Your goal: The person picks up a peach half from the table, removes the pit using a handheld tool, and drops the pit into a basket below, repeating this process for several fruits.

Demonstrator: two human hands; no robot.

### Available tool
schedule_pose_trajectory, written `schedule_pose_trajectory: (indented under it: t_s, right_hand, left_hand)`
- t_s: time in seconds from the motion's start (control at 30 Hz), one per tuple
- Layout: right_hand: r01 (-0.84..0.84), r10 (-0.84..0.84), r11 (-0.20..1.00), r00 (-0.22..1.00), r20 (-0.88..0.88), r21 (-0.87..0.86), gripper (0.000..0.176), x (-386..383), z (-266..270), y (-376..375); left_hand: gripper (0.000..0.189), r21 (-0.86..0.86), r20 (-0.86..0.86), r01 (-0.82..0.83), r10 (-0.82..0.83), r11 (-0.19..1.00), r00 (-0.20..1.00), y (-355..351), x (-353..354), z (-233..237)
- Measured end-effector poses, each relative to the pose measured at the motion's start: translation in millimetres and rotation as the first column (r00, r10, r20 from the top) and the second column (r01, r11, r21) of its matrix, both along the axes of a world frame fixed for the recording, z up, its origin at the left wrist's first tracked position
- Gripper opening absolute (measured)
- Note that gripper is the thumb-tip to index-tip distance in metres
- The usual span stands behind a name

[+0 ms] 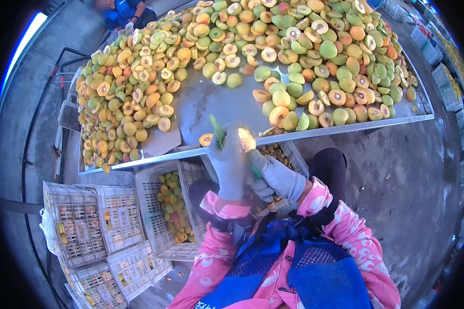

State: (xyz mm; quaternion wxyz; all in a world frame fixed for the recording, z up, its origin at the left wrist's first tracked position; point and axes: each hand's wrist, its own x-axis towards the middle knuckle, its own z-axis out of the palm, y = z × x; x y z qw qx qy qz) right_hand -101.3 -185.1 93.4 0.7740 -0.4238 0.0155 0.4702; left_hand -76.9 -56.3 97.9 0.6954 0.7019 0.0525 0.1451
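Note:
My left hand [226, 167], in a grey glove and blurred by motion, is raised at the table's front edge. Its fingers are closed round a peach half [246, 139], brightly lit at the right side of the hand. A narrow green piece [217, 132], whose kind I cannot make out, sticks up by the same hand. My right hand [281, 176], also gloved, is closed on a green-handled tool [256, 171] close against the left hand. The tool's working end is hidden. Another peach half [205, 139] lies on the table edge beside my left hand.
A metal table [211, 98] bears a large heap of cut peaches [134, 92]. Below it, one crate [152, 206] holds peaches, and another crate [296, 154] holds small brown pieces. Stacked crates [118, 219] stand left. A person [126, 13] works at the far left.

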Motion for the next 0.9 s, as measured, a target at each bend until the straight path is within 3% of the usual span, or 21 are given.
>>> schedule_pose_trajectory:
  t_s: [0.03,0.1,0.13,0.27,0.33,0.37,0.43,0.47,0.5,0.53,0.57,0.6,0.63,0.67,0.73,0.77,0.8,0.83,0.87,0.9]
  right_hand:
    - [-0.006,0.006,1.000,1.000,-0.007,-0.002,0.061,1.8,-0.7,-1.3]
    - [-0.121,0.131,0.989,0.983,-0.132,0.084,0.060,5.7,-0.9,-4.6]
    - [-0.120,0.130,0.989,0.983,-0.130,0.084,0.060,5.9,-0.5,-6.0]
    - [-0.119,0.248,0.915,0.919,-0.306,0.385,0.058,2.7,-3.6,-6.7]
    - [-0.093,0.289,0.869,0.893,-0.346,0.486,0.057,-3.3,-6.0,-4.5]
    - [-0.081,0.294,0.852,0.892,-0.345,0.517,0.057,-6.7,-5.4,-3.4]
    - [-0.068,0.294,0.836,0.893,-0.340,0.545,0.058,-8.8,-6.4,-2.0]
    - [-0.008,0.296,0.799,0.876,-0.380,0.601,0.058,-10.2,-11.2,-0.4]
    - [0.051,0.301,0.757,0.858,-0.417,0.652,0.059,-11.3,-16.6,1.6]
    - [0.045,0.304,0.757,0.858,-0.413,0.652,0.059,-13.1,-25.6,3.9]
    - [-0.040,0.293,0.732,0.920,-0.261,0.680,0.059,-14.8,-35.6,6.0]
    - [-0.123,0.268,0.706,0.958,-0.103,0.697,0.059,-18.1,-43.3,7.6]
    - [-0.108,0.255,0.786,0.953,-0.161,0.609,0.059,-27.4,-36.2,6.6]
    - [-0.100,0.255,0.787,0.951,-0.173,0.609,0.059,-36.5,-43.0,4.6]
    - [-0.037,0.178,0.909,0.936,-0.305,0.415,0.059,-43.3,-61.3,-5.6]
    - [-0.038,0.065,0.992,0.970,-0.233,0.119,0.057,-44.2,-63.5,-9.1]
    - [-0.027,0.056,0.992,0.970,-0.236,0.124,0.057,-41.7,-67.7,-10.6]
    - [-0.068,0.055,0.996,0.977,-0.206,-0.058,0.056,-39.0,-75.0,-10.9]
    - [-0.112,0.068,0.963,0.981,-0.182,-0.244,0.055,-37.0,-83.9,-10.6]
    - [-0.070,0.039,0.924,0.995,-0.091,-0.375,0.057,-30.8,-100.6,-6.0]
  left_hand:
    - [0.017,-0.191,-0.085,-0.073,0.058,0.979,0.995,-7.1,0.4,8.0]
    - [0.017,-0.148,-0.080,-0.049,0.037,0.988,0.996,-3.8,2.9,2.3]
    - [0.017,-0.103,-0.068,-0.020,0.013,0.995,0.998,-1.7,4.9,-0.2]
    - [0.020,-0.023,-0.059,0.144,-0.145,0.989,0.988,3.7,5.9,3.4]
    - [0.021,-0.311,-0.202,0.097,-0.166,0.945,0.965,-1.4,1.4,12.2]
    - [0.021,-0.309,-0.206,0.095,-0.164,0.946,0.965,-0.8,-0.2,10.4]
    - [0.022,-0.292,-0.017,0.270,-0.288,0.917,0.958,0.1,0.5,2.2]
    - [0.022,-0.294,-0.019,0.269,-0.287,0.917,0.958,-0.3,1.0,-7.3]
    - [0.022,-0.405,-0.077,0.213,-0.266,0.889,0.961,-0.7,3.1,-20.4]
    - [0.023,-0.507,-0.134,0.149,-0.248,0.849,0.959,0.4,5.1,-30.3]
    - [0.027,-0.229,0.024,0.221,-0.222,0.948,0.975,3.0,-1.0,-35.5]
    - [0.027,-0.224,0.028,0.228,-0.228,0.948,0.973,7.3,-1.9,-40.0]
    - [0.029,-0.458,-0.032,0.073,-0.098,0.886,0.995,13.8,-6.2,-44.2]
    - [0.030,-0.653,-0.128,-0.100,0.021,0.750,0.992,23.2,-13.2,-50.6]
    - [0.029,-0.470,-0.203,-0.416,0.363,0.779,0.909,90.3,-35.7,-80.5]
    - [0.028,-0.120,-0.071,-0.513,0.508,0.850,0.858,111.6,-53.6,-57.7]
    - [0.024,0.306,-0.031,-0.624,0.663,0.719,0.748,179.5,-72.9,-92.6]
    - [0.021,0.524,0.123,-0.653,0.711,0.546,0.693,175.9,-80.9,-58.7]
    - [0.021,0.530,0.115,-0.644,0.706,0.551,0.699,168.6,-79.0,-40.2]
    - [0.021,0.646,0.286,-0.649,0.661,0.402,0.693,159.8,-72.1,-27.2]
